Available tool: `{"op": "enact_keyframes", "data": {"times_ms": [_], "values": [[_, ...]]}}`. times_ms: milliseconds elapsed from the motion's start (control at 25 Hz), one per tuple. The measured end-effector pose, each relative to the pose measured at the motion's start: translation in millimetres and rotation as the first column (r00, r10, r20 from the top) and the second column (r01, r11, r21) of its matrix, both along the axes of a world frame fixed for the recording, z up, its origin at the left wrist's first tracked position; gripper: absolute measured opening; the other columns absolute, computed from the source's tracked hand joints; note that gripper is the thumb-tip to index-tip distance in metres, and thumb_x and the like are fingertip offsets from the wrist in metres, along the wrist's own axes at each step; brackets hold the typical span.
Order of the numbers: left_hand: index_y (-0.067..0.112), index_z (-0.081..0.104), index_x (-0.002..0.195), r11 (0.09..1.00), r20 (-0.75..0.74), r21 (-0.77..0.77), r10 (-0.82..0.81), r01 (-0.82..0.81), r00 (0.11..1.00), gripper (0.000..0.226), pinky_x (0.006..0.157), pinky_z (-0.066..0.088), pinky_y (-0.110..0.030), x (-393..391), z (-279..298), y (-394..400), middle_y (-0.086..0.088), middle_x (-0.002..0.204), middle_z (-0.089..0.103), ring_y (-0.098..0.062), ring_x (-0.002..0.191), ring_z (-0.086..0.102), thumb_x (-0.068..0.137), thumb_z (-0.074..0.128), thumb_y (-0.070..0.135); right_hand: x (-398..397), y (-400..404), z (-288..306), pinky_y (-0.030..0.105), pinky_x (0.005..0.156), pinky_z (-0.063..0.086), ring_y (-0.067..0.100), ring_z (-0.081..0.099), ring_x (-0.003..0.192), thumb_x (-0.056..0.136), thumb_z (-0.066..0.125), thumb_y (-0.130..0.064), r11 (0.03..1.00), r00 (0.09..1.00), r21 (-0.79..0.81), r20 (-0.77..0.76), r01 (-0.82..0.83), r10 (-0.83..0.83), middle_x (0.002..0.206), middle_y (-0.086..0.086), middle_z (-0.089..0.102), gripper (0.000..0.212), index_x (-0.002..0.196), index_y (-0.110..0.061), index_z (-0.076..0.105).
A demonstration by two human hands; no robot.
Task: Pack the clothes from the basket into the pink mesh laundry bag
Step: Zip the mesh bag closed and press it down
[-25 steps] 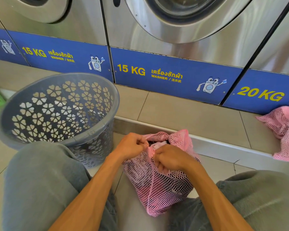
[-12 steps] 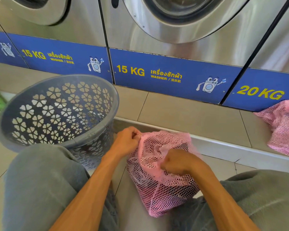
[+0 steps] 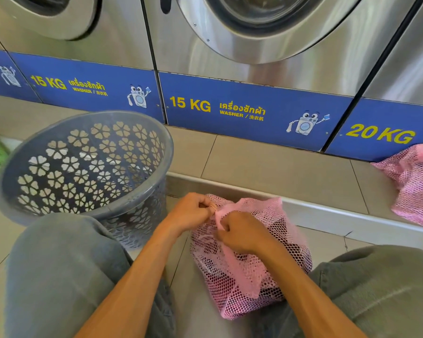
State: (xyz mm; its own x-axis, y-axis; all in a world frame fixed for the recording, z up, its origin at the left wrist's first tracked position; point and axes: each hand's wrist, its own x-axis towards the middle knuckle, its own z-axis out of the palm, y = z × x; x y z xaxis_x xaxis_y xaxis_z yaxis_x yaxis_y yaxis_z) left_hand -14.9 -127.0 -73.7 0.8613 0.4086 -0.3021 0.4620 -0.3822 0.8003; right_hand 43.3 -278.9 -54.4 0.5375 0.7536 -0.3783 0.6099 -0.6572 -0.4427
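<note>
At my nine o'clock the basket (image 3: 83, 167) shows no clothes. My left hand (image 3: 193, 213) and right hand (image 3: 242, 235) pinch the pink mesh laundry bag (image 3: 249, 264) at its mouth, dead centre (dark clothes show through), bag hanging toward six o'clock beneath both grips.

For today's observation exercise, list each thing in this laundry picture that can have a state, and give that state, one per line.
Grey basket: upright, no clothes visible inside.
Pink mesh laundry bag: filled with dark clothes, mouth gathered.
Left hand: pinches the bag's mouth.
Right hand: grips the bag's mouth.
Second pink mesh bag: lying on the step.
Middle washer door: looks closed.
</note>
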Motion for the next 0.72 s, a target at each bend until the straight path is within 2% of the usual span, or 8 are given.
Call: {"op": "enact_keyframes", "data": {"times_ms": [80, 160, 240, 320, 400, 480, 560, 720], "values": [[0.018, 0.073, 0.086, 0.994, 0.022, 0.054, 0.097, -0.098, 0.995, 0.014, 0.081, 0.060, -0.037, -0.1, -0.5, 2.3, 0.001, 0.083, 0.075, -0.017, 0.081, 0.072, 0.090, 0.061, 0.011, -7.2, -2.8, 9.9, 0.027, 0.060, 0.044, 0.019, 0.058, 0.066, 0.094, 0.063, -0.040, 0.984, 0.982, -0.087, -0.122, -0.157, 0.145, 0.067, -0.003, 0.053, 0.037, 0.065, -0.020, 0.051], [0.021, 0.071, 0.086, 0.976, 0.057, 0.041, 0.213, -0.215, 0.975, 0.014, 0.082, 0.060, -0.036, 0.6, -0.9, 5.4, 0.003, 0.086, 0.073, -0.015, 0.080, 0.071, 0.092, 0.060, 0.013, -18.7, -5.2, 19.7, 0.024, 0.057, 0.047, 0.018, 0.066, 0.066, 0.093, 0.066, -0.033, 0.942, 0.932, -0.160, -0.263, -0.296, 0.248, 0.068, -0.004, 0.057, 0.033, 0.066, -0.020, 0.053], [0.020, 0.071, 0.088, 0.958, 0.103, 0.020, 0.282, -0.285, 0.954, 0.013, 0.085, 0.059, -0.039, 1.9, -1.1, 9.1, 0.005, 0.086, 0.073, -0.013, 0.080, 0.070, 0.093, 0.059, 0.016, -26.0, -7.2, 24.5, 0.026, 0.064, 0.056, 0.017, 0.070, 0.069, 0.093, 0.068, -0.033, 0.904, 0.894, -0.231, -0.362, -0.360, 0.263, 0.073, -0.001, 0.066, 0.027, 0.073, -0.015, 0.062], [0.022, 0.071, 0.091, 0.965, 0.140, -0.012, 0.260, -0.261, 0.956, 0.013, 0.087, 0.059, -0.040, 2.4, 1.2, 9.8, 0.006, 0.087, 0.073, -0.014, 0.085, 0.071, 0.093, 0.059, 0.017, -24.8, -9.0, 22.0, 0.031, 0.077, 0.059, 0.013, 0.071, 0.070, 0.092, 0.068, -0.039, 0.898, 0.894, -0.270, -0.383, -0.348, 0.231, 0.084, 0.003, 0.077, 0.031, 0.088, -0.009, 0.073], [0.021, 0.072, 0.090, 0.982, 0.146, -0.059, 0.185, -0.178, 0.972, 0.014, 0.087, 0.059, -0.041, 3.1, 2.9, 8.0, 0.003, 0.086, 0.073, -0.017, 0.086, 0.071, 0.093, 0.060, 0.015, -18.1, -9.3, 17.0, 0.031, 0.074, 0.058, 0.010, 0.066, 0.061, 0.092, 0.062, -0.051, 0.949, 0.946, -0.218, -0.278, -0.229, 0.165, 0.079, 0.003, 0.077, 0.042, 0.083, -0.013, 0.075], [0.018, 0.072, 0.089, 0.990, 0.131, -0.104, 0.109, -0.096, 0.985, 0.013, 0.085, 0.060, -0.045, 4.3, 1.5, 2.9, -0.004, 0.084, 0.074, -0.020, 0.080, 0.072, 0.092, 0.061, 0.010, -10.5, -8.8, 12.1, 0.029, 0.059, 0.048, 0.011, 0.052, 0.050, 0.090, 0.055, -0.062, 0.998, 0.997, -0.058, -0.068, -0.038, 0.034, 0.057, 0.000, 0.060, 0.050, 0.065, -0.020, 0.063], [0.012, 0.072, 0.089, 0.988, 0.123, -0.151, 0.053, -0.035, 0.991, 0.013, 0.084, 0.060, -0.045, 4.4, 2.5, -4.2, -0.010, 0.083, 0.074, -0.021, 0.075, 0.072, 0.091, 0.062, 0.005, -6.6, -6.5, 9.2, 0.028, 0.053, 0.037, 0.011, 0.047, 0.051, 0.091, 0.053, -0.064, 0.991, 0.995, 0.090, 0.017, 0.098, -0.100, 0.055, -0.005, 0.051, 0.052, 0.061, -0.022, 0.055], [0.008, 0.074, 0.095, 0.986, 0.136, -0.167, 0.012, 0.011, 0.991, 0.012, 0.081, 0.057, -0.023, 2.5, 9.2, -7.1, -0.006, 0.089, 0.075, -0.010, 0.080, 0.068, 0.089, 0.066, 0.002, -11.4, -3.7, 2.9, 0.027, 0.060, 0.042, 0.015, 0.060, 0.069, 0.091, 0.052, -0.064, 0.977, 0.973, 0.100, 0.122, 0.187, -0.198, 0.065, -0.008, 0.058, 0.048, 0.066, -0.023, 0.058]]}}
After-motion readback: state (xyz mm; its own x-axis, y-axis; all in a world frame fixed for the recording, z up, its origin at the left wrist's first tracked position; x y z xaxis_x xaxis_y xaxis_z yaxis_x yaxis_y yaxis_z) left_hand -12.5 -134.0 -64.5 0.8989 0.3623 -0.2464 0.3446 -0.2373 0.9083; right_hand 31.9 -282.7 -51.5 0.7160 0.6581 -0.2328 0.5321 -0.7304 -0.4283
